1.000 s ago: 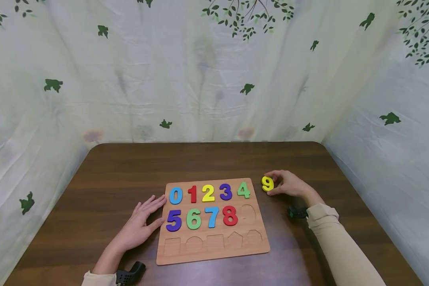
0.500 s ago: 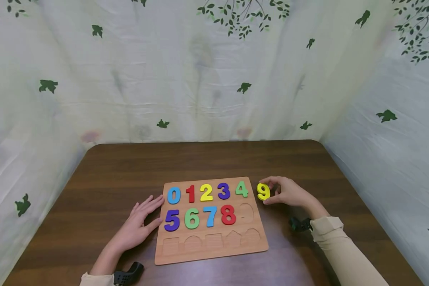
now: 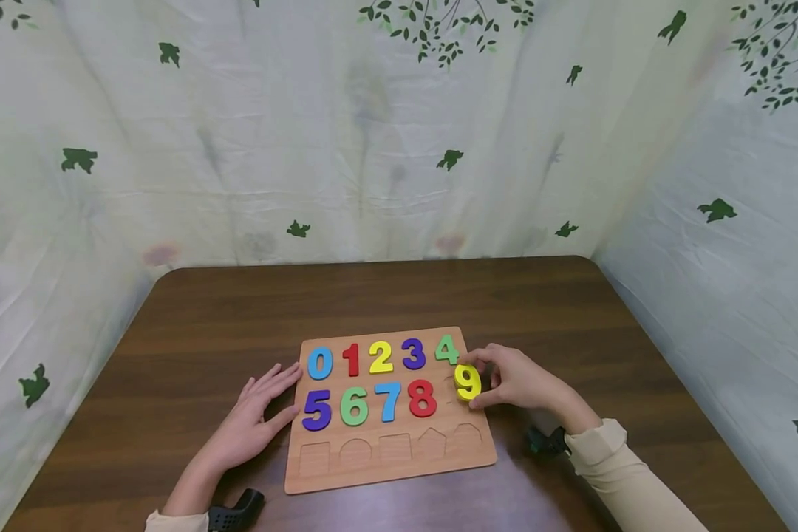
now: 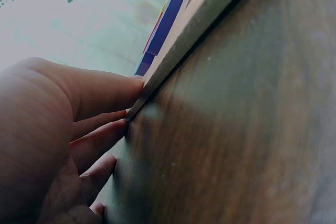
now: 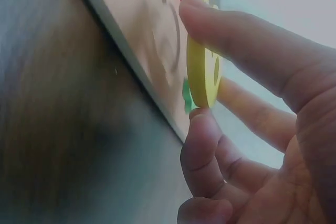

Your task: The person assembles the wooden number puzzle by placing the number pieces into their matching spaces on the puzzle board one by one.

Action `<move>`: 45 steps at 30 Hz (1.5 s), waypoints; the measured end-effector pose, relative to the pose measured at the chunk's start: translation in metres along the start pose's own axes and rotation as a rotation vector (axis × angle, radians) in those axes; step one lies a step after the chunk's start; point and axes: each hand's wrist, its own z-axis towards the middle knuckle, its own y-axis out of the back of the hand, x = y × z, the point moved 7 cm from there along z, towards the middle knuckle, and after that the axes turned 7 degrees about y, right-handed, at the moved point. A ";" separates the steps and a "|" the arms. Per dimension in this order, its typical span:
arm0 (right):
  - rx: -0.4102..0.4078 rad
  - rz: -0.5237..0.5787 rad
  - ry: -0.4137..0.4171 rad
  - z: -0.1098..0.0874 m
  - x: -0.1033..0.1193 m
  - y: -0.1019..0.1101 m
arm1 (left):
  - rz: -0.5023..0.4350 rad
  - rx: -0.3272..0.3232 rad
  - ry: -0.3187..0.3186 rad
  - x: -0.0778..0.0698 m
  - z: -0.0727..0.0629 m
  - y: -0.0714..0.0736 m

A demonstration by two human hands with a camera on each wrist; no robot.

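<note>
My right hand pinches a yellow number 9 piece between thumb and fingers. In the right wrist view the yellow 9 is held over the board's right part, close to its surface. It overlaps the recess at the end of the second row in the head view. The wooden number puzzle board lies flat on the table. My left hand has its fingers extended, with the fingertips at the board's left edge. The left wrist view shows the thumb touching that edge.
Coloured numbers 0 to 4 fill the top row, and a purple 5, a green 6, a blue 7 and a red 8 the second. Shallow outlined recesses line the bottom row. A pale leaf-printed curtain hangs behind the brown table.
My right hand has carried the yellow 9 left and toward me, from the table beside the board to over the second row's right end. The left hand stays at the board's left edge.
</note>
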 end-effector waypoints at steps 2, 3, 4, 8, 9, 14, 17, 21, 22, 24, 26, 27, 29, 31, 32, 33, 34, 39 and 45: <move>0.014 0.002 0.004 0.001 0.003 -0.005 | -0.001 0.000 0.000 0.000 0.000 0.000; 0.017 0.004 -0.001 0.002 0.004 -0.007 | -0.002 0.001 0.000 0.001 0.000 0.000; 0.021 0.003 -0.005 0.002 0.005 -0.009 | -0.001 0.000 0.002 0.001 0.000 0.000; 0.027 -0.001 -0.017 0.004 0.008 -0.015 | 0.001 0.002 0.006 0.003 0.001 -0.001; 0.028 -0.004 -0.018 0.004 0.008 -0.016 | 0.002 0.002 0.008 0.003 0.001 -0.001; 0.035 -0.007 0.001 0.005 0.010 -0.020 | 0.005 0.005 0.013 0.005 0.001 -0.001; 0.034 -0.014 0.010 0.005 0.011 -0.021 | 0.007 0.007 0.014 0.005 0.001 -0.002; 0.038 -0.017 0.013 0.006 0.011 -0.022 | 0.008 0.009 0.018 0.004 0.000 -0.001; 0.040 -0.015 0.015 0.006 0.011 -0.023 | 0.009 0.009 0.019 0.004 0.000 -0.001; 0.042 -0.013 0.017 0.006 0.011 -0.023 | 0.007 0.011 0.022 0.004 0.000 -0.001; 0.042 -0.014 0.019 0.007 0.012 -0.023 | 0.006 0.012 0.025 0.004 0.000 -0.001; 0.042 -0.014 0.019 0.007 0.012 -0.023 | 0.007 0.012 0.025 0.004 0.000 0.000; 0.041 -0.017 0.019 0.007 0.013 -0.023 | 0.007 0.011 0.028 0.005 -0.001 0.000; 0.041 -0.020 0.019 0.008 0.013 -0.024 | 0.008 0.009 0.029 0.005 -0.001 0.000; 0.042 -0.021 0.017 0.008 0.013 -0.024 | 0.008 0.009 0.030 0.005 -0.002 0.000; 0.042 -0.021 0.019 0.008 0.013 -0.024 | 0.007 0.008 0.030 0.005 -0.002 0.000; 0.042 -0.022 0.017 0.008 0.013 -0.024 | 0.007 0.007 0.030 0.005 -0.002 0.000; 0.038 -0.018 0.021 0.009 0.012 -0.025 | 0.006 0.004 0.026 0.006 -0.002 0.000; 0.034 0.003 0.018 0.007 0.011 -0.025 | 0.005 0.007 0.035 0.007 -0.001 -0.001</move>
